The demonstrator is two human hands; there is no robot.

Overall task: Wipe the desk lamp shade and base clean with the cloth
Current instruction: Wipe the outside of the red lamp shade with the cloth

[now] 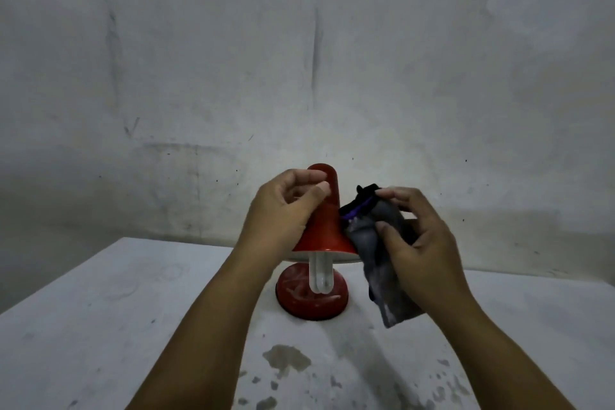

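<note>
A red desk lamp stands on a white table [100, 309]. Its cone-shaped shade [327, 223] faces down over a white bulb [320, 276], above a round red base [311, 298] streaked with dust. My left hand [283, 210] curls around the left side of the shade, thumb near its narrow top. My right hand [416, 240] pinches a dark grey cloth [376, 243] with a black and purple edge and holds it against the right side of the shade. The cloth hangs down past the shade's rim.
A stained grey wall [299, 76] rises close behind the table. Dark wet-looking spots [286, 359] mark the tabletop in front of the lamp. The table's left edge slants away at the left.
</note>
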